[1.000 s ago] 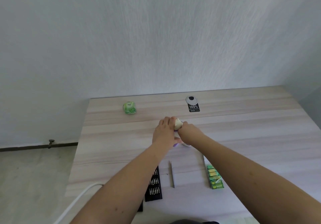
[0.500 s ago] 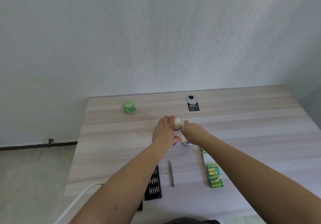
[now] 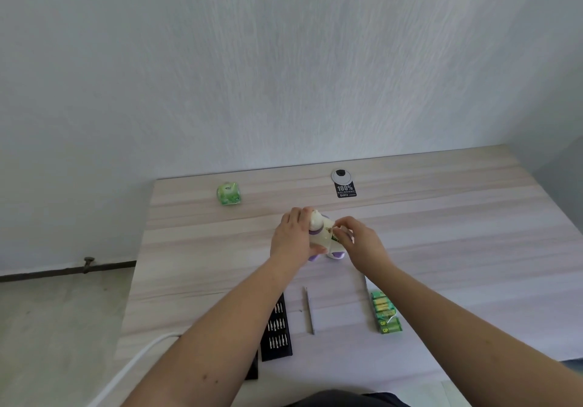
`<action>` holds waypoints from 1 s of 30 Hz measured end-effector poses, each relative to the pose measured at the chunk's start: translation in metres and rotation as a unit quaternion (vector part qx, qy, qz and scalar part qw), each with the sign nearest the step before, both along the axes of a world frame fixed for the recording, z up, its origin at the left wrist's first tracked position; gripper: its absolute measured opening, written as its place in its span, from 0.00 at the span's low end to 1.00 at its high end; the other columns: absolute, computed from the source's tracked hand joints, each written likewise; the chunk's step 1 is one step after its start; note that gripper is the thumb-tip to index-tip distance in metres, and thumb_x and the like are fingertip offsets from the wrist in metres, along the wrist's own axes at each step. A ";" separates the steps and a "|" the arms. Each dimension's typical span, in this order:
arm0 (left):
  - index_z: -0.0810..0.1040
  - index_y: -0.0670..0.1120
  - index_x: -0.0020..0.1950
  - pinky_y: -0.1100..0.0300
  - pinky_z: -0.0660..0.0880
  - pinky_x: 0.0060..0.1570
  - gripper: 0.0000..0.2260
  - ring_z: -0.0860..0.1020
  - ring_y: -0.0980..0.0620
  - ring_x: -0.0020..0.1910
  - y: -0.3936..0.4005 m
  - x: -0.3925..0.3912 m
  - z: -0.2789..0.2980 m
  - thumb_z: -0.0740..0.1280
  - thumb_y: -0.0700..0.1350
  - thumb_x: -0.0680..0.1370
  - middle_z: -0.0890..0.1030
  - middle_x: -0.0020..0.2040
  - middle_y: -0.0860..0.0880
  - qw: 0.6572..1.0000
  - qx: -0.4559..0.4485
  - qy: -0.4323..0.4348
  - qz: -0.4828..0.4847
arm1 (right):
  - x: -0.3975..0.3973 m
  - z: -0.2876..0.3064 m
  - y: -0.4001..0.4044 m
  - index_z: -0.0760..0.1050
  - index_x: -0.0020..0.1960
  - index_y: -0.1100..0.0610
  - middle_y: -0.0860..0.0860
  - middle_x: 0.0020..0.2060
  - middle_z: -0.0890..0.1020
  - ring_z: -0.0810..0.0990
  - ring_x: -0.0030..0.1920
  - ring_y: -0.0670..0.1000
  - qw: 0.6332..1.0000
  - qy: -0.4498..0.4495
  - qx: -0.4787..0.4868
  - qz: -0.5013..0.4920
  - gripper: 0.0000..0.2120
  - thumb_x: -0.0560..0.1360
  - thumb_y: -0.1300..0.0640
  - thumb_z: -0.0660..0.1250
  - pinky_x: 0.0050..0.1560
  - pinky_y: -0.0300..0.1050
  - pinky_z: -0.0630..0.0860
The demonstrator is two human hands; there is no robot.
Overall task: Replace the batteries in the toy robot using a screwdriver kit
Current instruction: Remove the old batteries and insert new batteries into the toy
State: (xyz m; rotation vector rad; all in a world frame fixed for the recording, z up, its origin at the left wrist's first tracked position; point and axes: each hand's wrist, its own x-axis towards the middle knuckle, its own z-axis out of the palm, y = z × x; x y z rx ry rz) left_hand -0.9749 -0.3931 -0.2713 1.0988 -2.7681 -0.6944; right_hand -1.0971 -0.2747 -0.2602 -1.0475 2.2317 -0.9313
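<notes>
Left hand [image 3: 291, 237] grips toy robot [image 3: 320, 237]; right hand [image 3: 359, 242] pinches its battery [image 3: 335, 238].

The wooden table [image 3: 441, 217] bears batteries [image 3: 385, 315], a bit tray [image 3: 277, 327], and perhaps a screwdriver [image 3: 309, 310].

On the table [image 3: 441, 233], the toy robot [image 3: 320, 236] sits centre; bit tray [image 3: 277, 327], screwdriver [image 3: 309, 310] and batteries [image 3: 385, 315] lie nearer, left to right.

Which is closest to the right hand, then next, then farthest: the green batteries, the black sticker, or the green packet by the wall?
From the right hand:
1. Black sticker, just beyond the hand, toward the wall.
2. Green batteries, nearer the person, on the right.
3. Green packet, far off to the left, by the wall.
</notes>
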 end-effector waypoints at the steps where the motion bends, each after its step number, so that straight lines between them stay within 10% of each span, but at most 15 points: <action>1: 0.63 0.51 0.69 0.55 0.70 0.57 0.39 0.67 0.48 0.63 0.000 0.000 0.000 0.78 0.57 0.64 0.68 0.64 0.50 1.000 0.000 0.001 -0.001 | -0.002 0.001 0.000 0.76 0.50 0.52 0.49 0.44 0.81 0.78 0.45 0.51 1.000 -0.024 -0.007 -0.016 0.04 0.78 0.53 0.64 0.42 0.43 0.72; 17: 0.63 0.52 0.69 0.54 0.71 0.56 0.40 0.68 0.48 0.61 -0.002 0.001 -0.003 0.78 0.57 0.63 0.68 0.63 0.50 1.000 0.008 0.020 0.001 | -0.028 -0.028 0.042 0.78 0.50 0.57 0.57 0.40 0.79 0.80 0.45 0.57 0.918 -0.336 -0.040 -0.205 0.07 0.80 0.56 0.63 0.42 0.48 0.81; 30: 0.65 0.50 0.69 0.52 0.71 0.57 0.40 0.69 0.45 0.60 -0.002 0.000 -0.005 0.80 0.54 0.61 0.69 0.62 0.49 0.999 0.019 0.032 0.017 | -0.066 -0.083 0.117 0.75 0.57 0.60 0.56 0.37 0.80 0.78 0.39 0.55 0.923 -0.225 0.054 -0.308 0.09 0.77 0.62 0.65 0.44 0.51 0.77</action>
